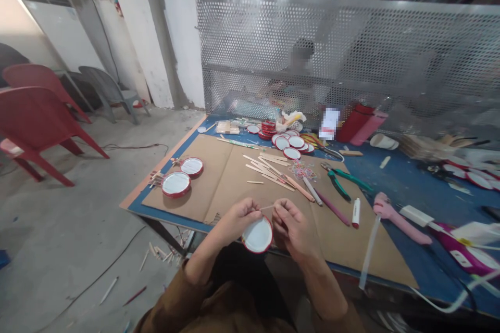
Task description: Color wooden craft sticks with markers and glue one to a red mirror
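on inspection we found the left hand (245, 213) and the right hand (291, 222) raised close together at the near edge of a blue table (390, 179), with a short pale strand (267, 207) stretched between them. the left thumb and forefinger were pressed together on one end of the strand; the right thumb and forefinger pinched the other end, the remaining right fingers being curled inward. a white disc with a red rim (258, 235) was located directly below the strand, between the hands, its white face toward us and its upper left edge against the left hand. we could not tell whether the right fingers also touched it. on a cardboard sheet (222, 166) covering part of the table we noted two similar discs (176, 184) at the left, with small wooden pieces projecting from their edges. flat wooden sticks (269, 170) lay loosely scattered beyond the hands, and just beside them we recorded a tangle of coloured bands (302, 170). to the right of the sticks lay green-handled pliers (339, 182), and nearer to us a white marker with a red end (355, 213). a pink tool (402, 221) lay farther right. a heap of red-rimmed discs (292, 143) stood toward the back, before a perforated metal screen (250, 36).
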Motion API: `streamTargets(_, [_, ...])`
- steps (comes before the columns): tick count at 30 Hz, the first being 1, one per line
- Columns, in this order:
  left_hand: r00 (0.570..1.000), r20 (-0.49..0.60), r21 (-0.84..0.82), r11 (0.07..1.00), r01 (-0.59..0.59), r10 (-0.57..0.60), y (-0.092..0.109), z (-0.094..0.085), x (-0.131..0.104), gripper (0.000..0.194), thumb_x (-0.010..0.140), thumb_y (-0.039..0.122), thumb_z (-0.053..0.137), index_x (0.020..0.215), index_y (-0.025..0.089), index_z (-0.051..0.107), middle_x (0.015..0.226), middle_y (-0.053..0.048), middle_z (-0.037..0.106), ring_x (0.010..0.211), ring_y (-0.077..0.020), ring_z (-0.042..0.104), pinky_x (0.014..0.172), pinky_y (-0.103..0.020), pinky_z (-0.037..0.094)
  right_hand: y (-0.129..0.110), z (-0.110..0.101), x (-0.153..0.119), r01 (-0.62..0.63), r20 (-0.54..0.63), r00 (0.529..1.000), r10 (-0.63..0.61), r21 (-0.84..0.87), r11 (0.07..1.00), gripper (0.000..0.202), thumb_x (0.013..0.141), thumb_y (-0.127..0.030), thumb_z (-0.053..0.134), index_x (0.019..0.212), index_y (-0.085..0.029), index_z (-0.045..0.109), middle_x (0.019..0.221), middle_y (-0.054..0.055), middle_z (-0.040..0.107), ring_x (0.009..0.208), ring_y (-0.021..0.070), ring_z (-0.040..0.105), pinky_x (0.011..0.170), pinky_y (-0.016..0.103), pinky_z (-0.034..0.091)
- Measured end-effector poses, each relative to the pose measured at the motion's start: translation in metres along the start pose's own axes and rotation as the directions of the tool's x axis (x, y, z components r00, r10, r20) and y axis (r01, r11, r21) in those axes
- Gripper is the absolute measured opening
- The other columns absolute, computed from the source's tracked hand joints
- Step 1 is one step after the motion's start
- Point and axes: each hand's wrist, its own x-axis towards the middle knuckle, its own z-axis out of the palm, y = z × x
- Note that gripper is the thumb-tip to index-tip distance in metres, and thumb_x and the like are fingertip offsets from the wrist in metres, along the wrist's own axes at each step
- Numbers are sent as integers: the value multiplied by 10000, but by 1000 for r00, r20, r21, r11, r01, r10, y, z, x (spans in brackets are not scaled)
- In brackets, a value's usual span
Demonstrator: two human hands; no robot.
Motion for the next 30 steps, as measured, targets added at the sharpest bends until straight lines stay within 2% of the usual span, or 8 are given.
streamTargets(2, [998, -60, 16, 1000, -26, 26, -3, 4, -1, 191, 791, 359, 562, 769, 179, 501, 645, 52, 443, 591, -97, 413, 561, -217, 330, 1, -4, -10, -28, -24, 999, 27, -41, 999, 422, 754, -565, 681, 731, -228, 428, 500, -118, 318, 374, 35, 203, 353, 155, 182])
streamTargets(5, [984, -167, 49, 997, -54, 61, -9, 9, 0, 133, 798, 305, 547, 764, 182, 514, 673, 34, 479, 647, -117, 442, 613, -228, 352, 5, -9, -25, 26, -52, 998, -37, -197, 980, 447, 758, -618, 658, 737, -209, 480, 538, -92, 351, 430, 48, 283, 395, 160, 221])
streamTargets(10, [967, -255, -25, 999, -21, 13, -16, 16, 1, 132, 809, 312, 558, 782, 189, 518, 679, 33, 491, 655, -123, 455, 625, -226, 366, 17, -9, -44, 64, -124, 984, -128, -421, 905, 468, 799, -676, 553, 745, -211, 534, 551, -60, 396, 456, 85, 352, 404, 195, 283])
streamTargets(15, [931, -362, -80, 997, 22, -49, -12, 21, 3, 60, 831, 236, 528, 801, 185, 521, 679, 38, 508, 628, -118, 471, 616, -229, 377, 32, 5, -58, 62, -206, 955, -214, -566, 822, 431, 869, -625, 467, 748, -225, 569, 441, -63, 416, 389, 111, 408, 416, 220, 354])
streamTargets(18, [900, -429, -82, 996, 44, -75, -11, 23, 4, 31, 846, 196, 504, 826, 184, 524, 693, 32, 531, 635, -124, 496, 614, -235, 382, 45, 16, -64, 87, -202, 945, -257, -603, 793, 391, 893, -570, 465, 793, -219, 606, 429, -44, 505, 395, 129, 492, 462, 229, 415])
streamTargets(23, [874, -485, 19, 999, 36, -22, -11, 24, 2, 44, 861, 192, 504, 825, 184, 527, 737, 14, 568, 707, -140, 532, 669, -254, 390, 61, 23, -67, 163, -154, 934, -322, -618, 769, 327, 908, -495, 483, 830, -217, 637, 530, -1, 641, 518, 158, 618, 578, 240, 484])
streamTargets(26, [870, -493, 32, 999, 29, -9, -11, 24, 1, 54, 864, 184, 498, 816, 186, 522, 743, 12, 575, 715, -144, 543, 682, -259, 398, 65, 23, -65, 132, -178, 940, -292, -600, 789, 319, 898, -495, 506, 831, -217, 648, 574, 14, 671, 567, 170, 638, 605, 249, 490])
streamTargets(30, [868, -497, 16, 1000, 17, -7, -10, 24, 1, 44, 858, 161, 497, 828, 185, 518, 755, 8, 578, 730, -146, 549, 696, -260, 405, 68, 25, -64, 67, -251, 943, -219, -501, 863, 340, 865, -521, 550, 834, -200, 659, 576, 18, 660, 550, 167, 615, 571, 248, 478])
